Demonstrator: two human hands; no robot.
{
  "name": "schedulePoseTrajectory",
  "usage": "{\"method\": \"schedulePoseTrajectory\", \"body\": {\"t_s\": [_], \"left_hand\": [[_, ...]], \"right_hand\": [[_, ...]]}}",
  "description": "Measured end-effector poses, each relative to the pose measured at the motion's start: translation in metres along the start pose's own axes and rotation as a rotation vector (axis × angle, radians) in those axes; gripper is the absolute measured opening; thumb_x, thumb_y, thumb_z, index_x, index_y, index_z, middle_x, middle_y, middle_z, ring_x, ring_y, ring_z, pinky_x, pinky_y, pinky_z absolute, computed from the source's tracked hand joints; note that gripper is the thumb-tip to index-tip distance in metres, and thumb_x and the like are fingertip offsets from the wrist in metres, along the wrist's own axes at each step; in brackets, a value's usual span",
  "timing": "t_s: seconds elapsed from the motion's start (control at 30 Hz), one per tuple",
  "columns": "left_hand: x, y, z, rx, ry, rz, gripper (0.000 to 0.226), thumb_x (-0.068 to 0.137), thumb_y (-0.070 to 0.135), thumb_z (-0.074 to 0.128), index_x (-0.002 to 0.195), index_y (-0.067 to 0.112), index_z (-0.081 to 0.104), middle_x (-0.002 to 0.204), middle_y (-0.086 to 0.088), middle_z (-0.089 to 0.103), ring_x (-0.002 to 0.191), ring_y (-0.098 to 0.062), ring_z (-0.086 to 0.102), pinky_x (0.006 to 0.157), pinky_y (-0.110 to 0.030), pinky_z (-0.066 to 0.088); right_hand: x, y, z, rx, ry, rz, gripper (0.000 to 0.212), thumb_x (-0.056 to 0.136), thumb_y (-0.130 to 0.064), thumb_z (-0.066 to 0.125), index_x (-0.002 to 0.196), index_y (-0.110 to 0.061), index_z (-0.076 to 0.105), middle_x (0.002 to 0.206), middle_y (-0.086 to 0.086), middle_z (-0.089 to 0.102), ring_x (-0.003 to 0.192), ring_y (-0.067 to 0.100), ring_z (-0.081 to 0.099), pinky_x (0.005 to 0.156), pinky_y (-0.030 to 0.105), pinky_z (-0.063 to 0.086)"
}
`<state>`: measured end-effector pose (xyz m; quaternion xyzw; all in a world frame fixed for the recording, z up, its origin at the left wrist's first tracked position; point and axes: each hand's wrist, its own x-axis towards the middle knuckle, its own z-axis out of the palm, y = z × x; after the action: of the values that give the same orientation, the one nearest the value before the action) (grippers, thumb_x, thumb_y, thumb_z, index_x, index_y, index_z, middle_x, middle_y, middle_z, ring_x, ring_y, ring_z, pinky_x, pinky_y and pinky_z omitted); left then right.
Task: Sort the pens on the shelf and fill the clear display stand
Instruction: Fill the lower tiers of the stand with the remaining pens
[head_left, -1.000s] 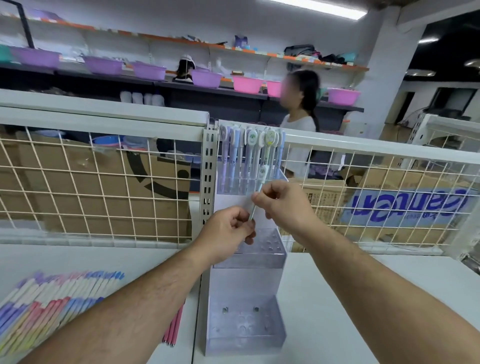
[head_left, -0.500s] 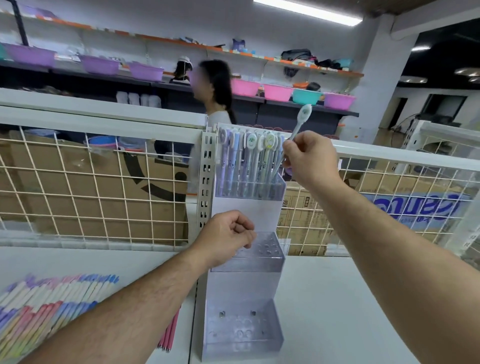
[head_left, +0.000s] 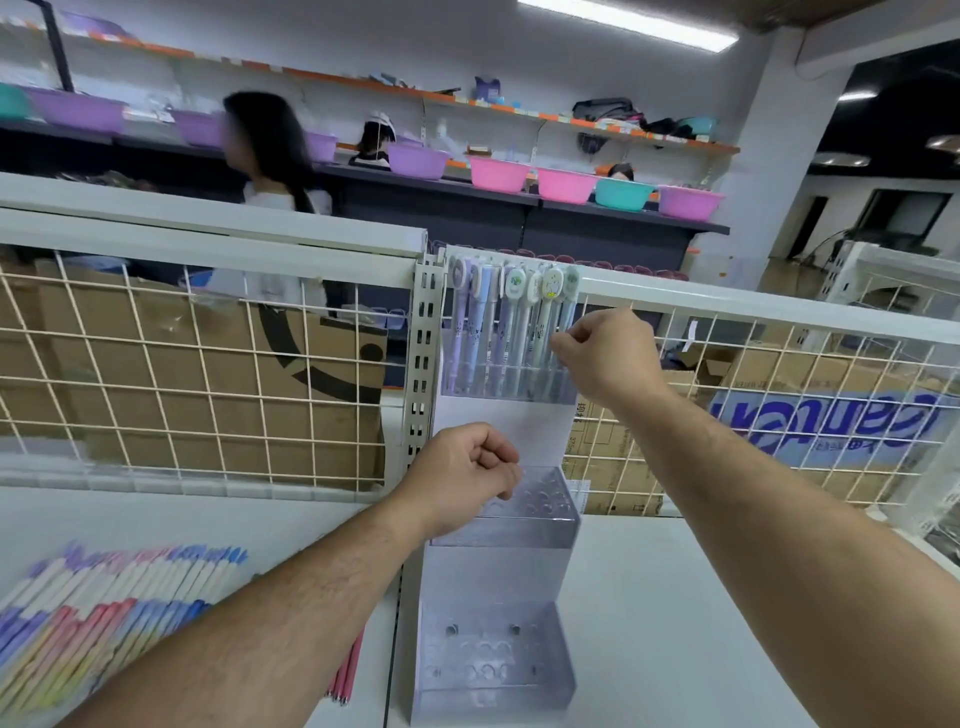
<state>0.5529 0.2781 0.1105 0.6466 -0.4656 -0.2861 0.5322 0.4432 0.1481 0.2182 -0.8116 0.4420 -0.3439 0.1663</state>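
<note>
One pen (head_left: 570, 291), pinched by the right hand (head_left: 608, 353) at the top tier's right end in the clear display stand (head_left: 498, 577), should sink straight down; the curled left hand (head_left: 462, 478) perhaps holds more.

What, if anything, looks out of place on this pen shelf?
A few pink pens lie beside the base of the clear plastic tiered display stand, apart from the big fanned row of pastel pens. Otherwise nothing looks spilled or broken.
</note>
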Motion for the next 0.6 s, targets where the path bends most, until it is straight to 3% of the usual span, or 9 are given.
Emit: {"method": "schedulePoseTrajectory", "body": {"t_s": [0.17,0.27,0.37,0.43,0.5,0.6], "left_hand": [[0.000,0.000,0.000,0.003,-0.003,0.007,0.008,0.087,0.009,0.071,0.095,0.009,0.067,0.077,-0.011,0.070,0.083,-0.025,0.072,0.054,-0.018,0.046],[0.001,-0.001,0.000,0.004,-0.001,0.012,0.008,0.087,0.008,0.072,0.092,0.010,0.067,0.080,-0.014,0.072,0.076,-0.021,0.071,0.055,-0.020,0.046],[0.002,-0.002,0.000,0.004,0.000,0.012,0.007,0.087,0.008,0.072,0.091,0.010,0.066,0.080,-0.013,0.072,0.073,-0.016,0.069,0.052,-0.016,0.044],[0.002,-0.003,0.000,0.007,-0.001,0.017,0.007,0.087,0.008,0.072,0.091,0.010,0.067,0.081,-0.015,0.072,0.071,-0.014,0.069,0.053,-0.017,0.045],[0.001,-0.003,0.000,0.008,-0.004,0.018,0.007,0.087,0.009,0.072,0.091,0.011,0.067,0.082,-0.015,0.072,0.071,-0.013,0.069,0.055,-0.018,0.046],[0.001,-0.003,0.000,0.018,-0.008,0.018,0.007,0.087,0.011,0.073,0.090,0.013,0.067,0.078,-0.010,0.072,0.071,-0.013,0.068,0.052,-0.019,0.045]], "right_hand": [[-0.005,-0.003,-0.001,-0.061,-0.035,0.027,0.022,0.090,-0.032,0.070,0.077,-0.014,0.068,0.071,0.000,0.069,0.065,0.017,0.063,0.065,0.034,0.056],[-0.006,-0.008,-0.010,0.011,0.082,-0.023,0.008,0.088,-0.024,0.068,0.090,-0.021,0.061,0.079,-0.006,0.061,0.074,0.014,0.060,0.072,0.040,0.058],[-0.006,-0.014,-0.023,0.165,0.193,-0.201,0.022,0.089,-0.015,0.065,0.109,-0.022,0.059,0.087,-0.007,0.056,0.074,0.014,0.056,0.069,0.040,0.055],[-0.004,-0.019,-0.028,0.121,0.189,-0.326,0.035,0.091,-0.019,0.066,0.125,-0.029,0.060,0.100,-0.008,0.052,0.079,0.012,0.052,0.071,0.030,0.046],[0.000,-0.021,-0.028,0.028,0.150,-0.362,0.038,0.094,-0.026,0.066,0.131,-0.035,0.060,0.110,-0.008,0.049,0.086,0.010,0.051,0.075,0.027,0.041],[0.006,-0.018,-0.025,-0.042,0.123,-0.337,0.035,0.096,-0.032,0.065,0.130,-0.038,0.062,0.111,-0.007,0.049,0.095,0.012,0.054,0.078,0.031,0.047]]}}
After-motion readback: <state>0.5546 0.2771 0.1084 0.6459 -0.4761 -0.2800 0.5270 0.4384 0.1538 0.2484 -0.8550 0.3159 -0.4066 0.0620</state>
